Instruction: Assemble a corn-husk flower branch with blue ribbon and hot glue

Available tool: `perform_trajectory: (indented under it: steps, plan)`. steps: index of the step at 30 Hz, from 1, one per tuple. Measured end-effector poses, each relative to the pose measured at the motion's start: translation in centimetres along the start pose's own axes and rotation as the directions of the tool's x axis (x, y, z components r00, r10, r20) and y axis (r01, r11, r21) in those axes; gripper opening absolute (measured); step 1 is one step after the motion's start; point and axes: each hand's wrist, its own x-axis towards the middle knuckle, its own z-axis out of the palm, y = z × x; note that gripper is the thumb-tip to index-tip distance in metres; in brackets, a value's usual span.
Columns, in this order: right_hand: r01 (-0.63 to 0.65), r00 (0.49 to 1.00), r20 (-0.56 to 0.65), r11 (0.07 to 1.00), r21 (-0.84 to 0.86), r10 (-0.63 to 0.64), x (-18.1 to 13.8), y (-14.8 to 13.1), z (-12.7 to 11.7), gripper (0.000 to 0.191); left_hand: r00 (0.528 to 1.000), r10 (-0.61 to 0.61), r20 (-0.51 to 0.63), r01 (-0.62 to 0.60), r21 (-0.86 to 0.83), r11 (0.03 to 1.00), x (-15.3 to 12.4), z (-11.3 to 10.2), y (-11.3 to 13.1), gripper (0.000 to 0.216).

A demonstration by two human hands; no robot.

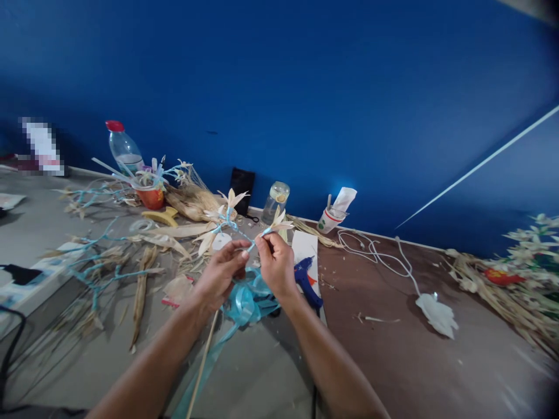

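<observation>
Together, the left hand point(223, 270) and right hand point(276, 263) pinch a blue-wrapped flower branch point(227, 219) above the tabletop point(393, 372), with light-blue ribbon point(246, 304) bunched below them, a glue gun point(310, 286) to its right and a red cup point(151, 198) farther left.

Red-capped bottle point(124, 146) and white cable point(407, 263) before a blue wall point(279, 87).

Head-height view — forward and down
</observation>
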Motion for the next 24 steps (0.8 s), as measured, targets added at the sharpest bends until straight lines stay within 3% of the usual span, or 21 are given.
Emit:
perform_trajectory:
  steps: [3, 7, 14, 18, 24]
  plan:
    - [-0.003, 1.000, -0.025, 1.000, 0.004, 0.003, 0.2, 0.1, -0.2, 0.021, 0.993, 0.108, -0.047, -0.100, 0.137, 0.985, -0.3, 0.3, 0.1, 0.036]
    - [0.003, 1.000, -0.029, 1.000, -0.002, -0.003, 0.2, 0.0, -0.3, 0.021, 0.994, 0.093, -0.053, -0.080, 0.203, 0.976, -0.3, 0.5, 0.1, 0.030]
    - [-0.020, 1.000, -0.021, 1.000, -0.003, 0.020, 0.2, 0.2, -0.2, 0.021, 1.000, 0.018, -0.019, -0.019, -0.054, 0.998, 0.2, 0.1, -0.1, 0.025]
    - [-0.016, 0.999, -0.031, 1.000, 0.016, 0.016, 0.2, 0.3, 0.0, 0.021, 0.999, -0.016, -0.044, 0.009, -0.146, 0.989, 0.4, -0.3, -0.3, 0.021]
    - [-0.021, 1.000, 0.001, 0.999, 0.041, 0.021, 0.0, 0.3, 0.2, 0.021, 0.999, -0.033, 0.025, 0.038, -0.257, 0.966, 0.8, -0.6, -0.4, 0.015]
